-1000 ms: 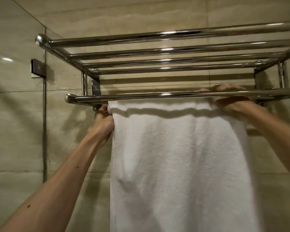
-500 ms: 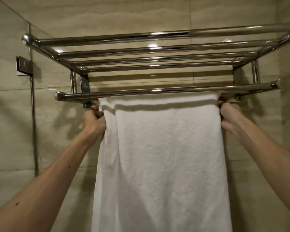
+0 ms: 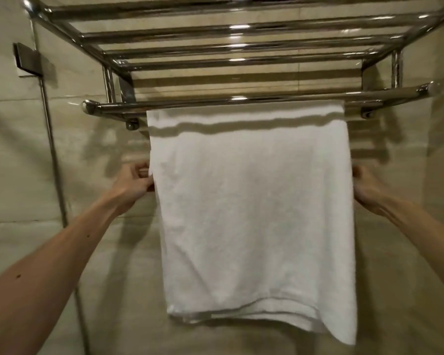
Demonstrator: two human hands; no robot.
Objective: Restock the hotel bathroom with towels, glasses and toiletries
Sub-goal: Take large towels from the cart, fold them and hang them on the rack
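A white towel [image 3: 254,206] hangs folded over the lower bar [image 3: 241,102] of a chrome towel rack [image 3: 231,29] on the tiled wall. Its bottom hem shows, and the right corner hangs lower than the left. My left hand [image 3: 135,181] pinches the towel's left edge about a third of the way down. At the same height my right hand [image 3: 367,189] grips the right edge, its fingertips hidden behind the cloth.
The rack's upper shelf of several chrome bars holds nothing. A glass shower panel with a metal bracket [image 3: 27,60] and a vertical edge strip [image 3: 54,160] stands at the left. Beige wall tiles [image 3: 408,252] lie behind everything.
Both hands have slid down the towel's side edges from just under the bar. The view has tilted down, so the towel's bottom hem now shows.
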